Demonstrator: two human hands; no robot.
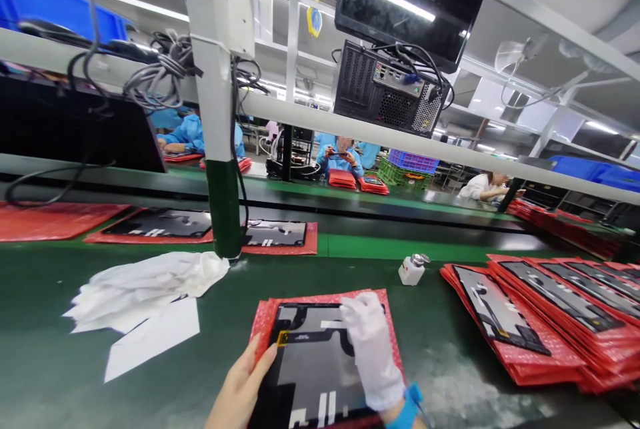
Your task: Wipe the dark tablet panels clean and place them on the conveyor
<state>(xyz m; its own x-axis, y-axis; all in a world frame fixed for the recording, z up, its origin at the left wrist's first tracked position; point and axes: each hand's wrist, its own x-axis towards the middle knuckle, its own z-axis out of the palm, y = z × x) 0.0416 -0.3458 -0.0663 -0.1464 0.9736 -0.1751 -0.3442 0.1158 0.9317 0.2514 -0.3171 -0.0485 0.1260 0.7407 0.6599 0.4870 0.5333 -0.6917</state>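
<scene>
In front of me a tablet screen panel (307, 369), back side up, lies on a red bubble-wrap bag (395, 349). It is grey and black, with a flat ribbon cable and a yellow-edged tab near its left side. My left hand (243, 382) is bare and grips the left edge of panel and bag, thumb on top. A white glove covers my right hand (370, 349), with a blue band at the wrist. Its fingers are bent together over the panel's upper right part; whatever they pinch is hidden.
Crumpled white cloths (145, 289) and a white sheet (155, 339) lie left. A small white dispenser bottle (412, 270) stands beyond the panel. Stacks of red bags with panels (565, 296) fill the right. A green-white post (223, 209) rises ahead. Co-workers sit across the bench.
</scene>
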